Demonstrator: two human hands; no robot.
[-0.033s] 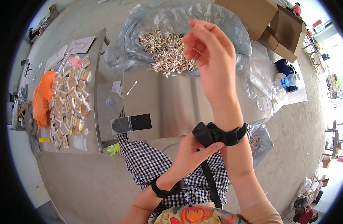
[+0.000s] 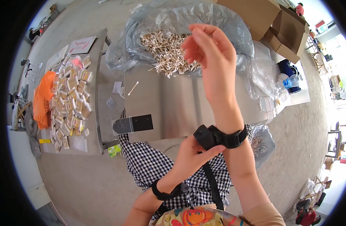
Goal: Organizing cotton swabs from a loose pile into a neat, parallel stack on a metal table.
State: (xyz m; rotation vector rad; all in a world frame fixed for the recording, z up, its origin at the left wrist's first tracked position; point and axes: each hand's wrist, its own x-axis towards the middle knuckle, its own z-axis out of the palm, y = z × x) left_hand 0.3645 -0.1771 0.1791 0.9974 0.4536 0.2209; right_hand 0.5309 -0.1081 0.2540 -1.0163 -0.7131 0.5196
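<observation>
My right hand (image 2: 220,64) is raised over the metal table (image 2: 180,101), its fingers loosely bent and apart with nothing in them. Around the right wrist runs a black strap (image 2: 239,138) carrying a small black camera-like device (image 2: 205,136). Thumb and fingers of my left hand (image 2: 188,160) close on this device from below; some fingertips are hidden behind it. Another black band (image 2: 161,191) circles my left wrist. Beyond the right hand, a heap of cotton swabs (image 2: 169,56) lies on a clear plastic bag (image 2: 120,49). One loose swab (image 2: 133,88) rests nearer, to the left.
A side table (image 2: 92,132) at left holds many small packs of swabs (image 2: 73,98) and an orange bag (image 2: 43,100). Cardboard boxes (image 2: 286,34) stand at the far right, near a plastic bottle (image 2: 291,81). Beside my lap hangs a plastic bag (image 2: 265,143).
My right hand has dipped slightly toward me, its fingers shifting a little. The left hand keeps its grip on the wrist device.
</observation>
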